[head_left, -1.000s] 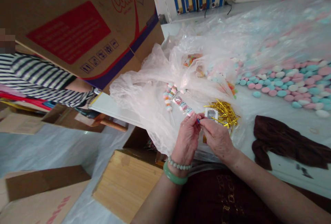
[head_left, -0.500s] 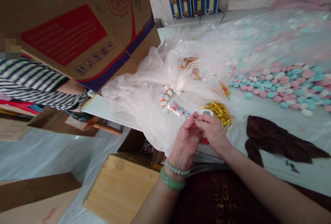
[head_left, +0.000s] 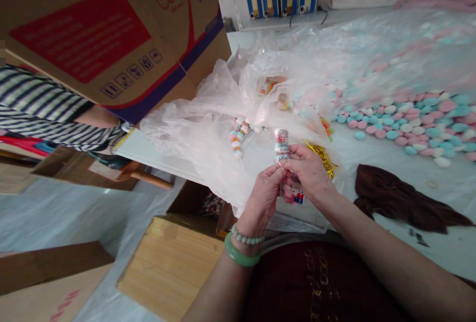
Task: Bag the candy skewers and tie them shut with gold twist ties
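Note:
My left hand [head_left: 265, 188], with a jade bangle and a beaded bracelet at the wrist, pinches the lower part of a small printed plastic packet [head_left: 281, 143]. Closed on the same packet from the other side is my right hand [head_left: 312, 175]. The packet stands roughly upright between my fingertips, its top pointing away from me; what is inside is hard to make out. Gold twist ties [head_left: 323, 157] lie in a heap just beyond my right hand. Left of the packet, pastel candy pieces on a stick [head_left: 237, 138] rest on clear plastic film [head_left: 208, 148].
Loose pink, blue and white candies [head_left: 416, 123] spread over the table's right side. A dark brown cloth [head_left: 401, 198] lies nearer. At the left stand a large cardboard box [head_left: 122, 29] and a person in a striped sleeve [head_left: 44, 98]. A wooden stool [head_left: 171, 262] is below the table edge.
The packet has swung from slanting left to nearly upright. Both hands have shifted their grip, the right now holding its side. The view has tilted slightly.

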Available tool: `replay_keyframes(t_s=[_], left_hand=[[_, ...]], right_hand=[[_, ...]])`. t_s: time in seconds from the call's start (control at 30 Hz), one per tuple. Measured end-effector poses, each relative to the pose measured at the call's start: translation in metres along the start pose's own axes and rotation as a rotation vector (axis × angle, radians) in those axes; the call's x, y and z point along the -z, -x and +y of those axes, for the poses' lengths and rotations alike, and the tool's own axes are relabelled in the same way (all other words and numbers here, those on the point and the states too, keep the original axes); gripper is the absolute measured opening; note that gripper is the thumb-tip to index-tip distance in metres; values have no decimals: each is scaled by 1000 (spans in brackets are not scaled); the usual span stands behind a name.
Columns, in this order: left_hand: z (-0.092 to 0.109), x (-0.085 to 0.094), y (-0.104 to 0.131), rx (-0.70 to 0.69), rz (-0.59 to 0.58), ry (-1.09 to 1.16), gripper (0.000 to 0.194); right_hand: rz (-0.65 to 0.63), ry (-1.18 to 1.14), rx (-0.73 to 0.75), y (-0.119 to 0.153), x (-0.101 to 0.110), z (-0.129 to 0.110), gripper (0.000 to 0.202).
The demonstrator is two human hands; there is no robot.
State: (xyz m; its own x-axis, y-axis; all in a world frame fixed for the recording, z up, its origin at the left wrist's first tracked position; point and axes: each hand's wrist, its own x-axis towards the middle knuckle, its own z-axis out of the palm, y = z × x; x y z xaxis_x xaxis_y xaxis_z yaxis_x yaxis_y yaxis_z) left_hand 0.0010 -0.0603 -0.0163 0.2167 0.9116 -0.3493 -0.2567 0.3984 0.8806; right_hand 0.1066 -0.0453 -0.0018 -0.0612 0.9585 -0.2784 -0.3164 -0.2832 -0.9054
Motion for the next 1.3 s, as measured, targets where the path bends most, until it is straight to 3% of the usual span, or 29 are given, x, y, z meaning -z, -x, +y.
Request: replay_keyframes(t_s=[0.1, 0.17, 0.23, 0.33, 0.4, 0.5, 0.67, 0.83, 1.1, 1.23, 1.3], left_hand=[[0, 2, 1, -208, 292, -218, 28], [0, 9, 1, -368, 435, -337, 22], [0, 19, -1, -422, 508, -348, 18], [0, 32, -7, -308, 561, -186, 19], [0, 38, -11, -205, 539, -49, 19], [1, 39, -14, -106, 482, 69, 19], [0, 39, -15, 17, 406, 191, 17], [-10, 42, -20, 171, 307, 336, 18], [-16, 42, -21, 183, 250, 337, 19], [-14, 40, -19, 192, 257, 329, 16], [-14, 40, -19, 199, 265, 333, 14]], right_hand=[[148, -12, 79, -11, -8, 1, 28], [105, 70, 114, -19, -6, 4, 26], [38, 309, 163, -28, 2, 6, 19], [32, 970, 339, -42, 21, 9, 13], [-37, 1384, 405, -50, 32, 14, 18], [-96, 1682, 413, -56, 39, 24, 20], [-85, 1755, 434, -57, 39, 35, 21], [-122, 1771, 500, -55, 41, 30, 23], [-245, 1849, 467, -59, 48, 20, 25], [-233, 1845, 526, -57, 53, 23, 26], [-168, 1749, 573, -57, 57, 25, 23]])
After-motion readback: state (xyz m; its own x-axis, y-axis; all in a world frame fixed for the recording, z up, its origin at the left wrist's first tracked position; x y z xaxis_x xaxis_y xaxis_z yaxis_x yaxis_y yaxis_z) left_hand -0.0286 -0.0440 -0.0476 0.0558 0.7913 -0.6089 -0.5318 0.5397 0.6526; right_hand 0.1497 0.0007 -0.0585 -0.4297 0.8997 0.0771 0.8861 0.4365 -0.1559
